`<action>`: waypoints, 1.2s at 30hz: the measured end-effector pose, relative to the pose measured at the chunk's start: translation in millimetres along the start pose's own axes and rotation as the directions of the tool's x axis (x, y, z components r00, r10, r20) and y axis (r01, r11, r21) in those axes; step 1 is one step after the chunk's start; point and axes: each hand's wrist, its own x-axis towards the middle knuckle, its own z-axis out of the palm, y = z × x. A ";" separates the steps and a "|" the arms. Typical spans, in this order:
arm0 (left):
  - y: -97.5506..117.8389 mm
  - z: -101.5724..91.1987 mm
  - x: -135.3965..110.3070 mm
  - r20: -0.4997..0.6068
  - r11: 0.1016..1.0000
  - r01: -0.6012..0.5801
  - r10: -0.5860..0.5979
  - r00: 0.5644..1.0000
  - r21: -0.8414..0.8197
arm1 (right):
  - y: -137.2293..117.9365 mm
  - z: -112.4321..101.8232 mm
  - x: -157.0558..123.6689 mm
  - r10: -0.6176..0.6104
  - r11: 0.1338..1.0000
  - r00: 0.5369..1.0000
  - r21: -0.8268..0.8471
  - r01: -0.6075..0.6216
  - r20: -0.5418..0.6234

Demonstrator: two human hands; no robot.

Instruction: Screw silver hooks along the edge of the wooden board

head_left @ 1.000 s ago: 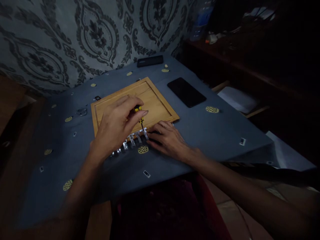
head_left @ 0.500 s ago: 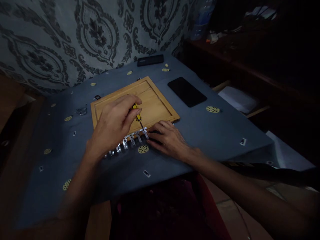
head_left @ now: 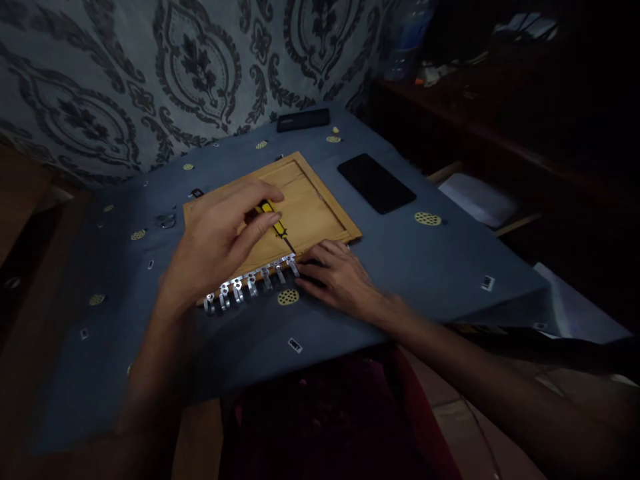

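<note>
My left hand (head_left: 215,230) is curled round the yellow-and-black handle of a screwdriver (head_left: 275,220), its thumb and forefinger slightly loose on it. The shaft slants down to the right, its tip at the end of a silver metal strip with several curved clips (head_left: 251,284). That strip lies along the near edge of a framed wooden board (head_left: 305,200). My right hand (head_left: 340,277) sits low at the board's near right corner, fingertips pressed on the strip's right-end clip. The palm of my left hand covers part of the board.
A black phone (head_left: 377,183) lies right of the board, and a dark phone-like object (head_left: 303,120) is at the back by the patterned curtain (head_left: 200,67). Scissors (head_left: 165,221) lie to the left. An open drawer (head_left: 477,199) stands beyond the table's right side.
My left hand has shifted left and its grip on the screwdriver handle looks looser, with the handle tilted further left. More of the metal clips show. My right hand stays in place.
</note>
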 end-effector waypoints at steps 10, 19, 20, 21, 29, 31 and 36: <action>-0.8 2.8 0.2 0.014 0.992 0.091 -0.092 0.996 0.083 | -0.5 -1.4 -0.3 0.030 0.999 0.999 0.014 -0.031 0.026; -1.5 5.1 0.3 0.049 0.996 0.069 -0.072 0.996 0.059 | -0.9 -1.6 0.2 0.018 1.000 1.000 0.008 -0.018 0.013; -1.2 5.0 0.6 0.054 0.996 0.070 -0.073 0.996 0.054 | -1.0 -1.8 0.3 0.017 1.000 1.000 0.010 -0.017 0.013; -1.0 4.8 0.8 0.058 0.996 0.069 -0.072 0.996 0.049 | -1.1 -1.9 0.5 0.020 1.000 1.000 0.013 -0.021 0.018; 0.9 3.3 -0.6 0.056 0.997 0.056 -0.059 0.997 0.057 | -0.8 -1.5 0.3 0.023 0.999 0.999 0.023 -0.023 0.023; 1.0 3.3 -1.1 0.052 0.997 0.052 -0.055 0.997 0.057 | -0.5 -1.1 0.0 0.025 1.000 0.999 0.015 -0.025 0.024; 1.2 3.6 -1.4 0.056 0.998 0.045 -0.048 0.997 0.050 | -0.4 -1.1 -0.2 0.019 1.000 1.000 0.007 -0.019 0.012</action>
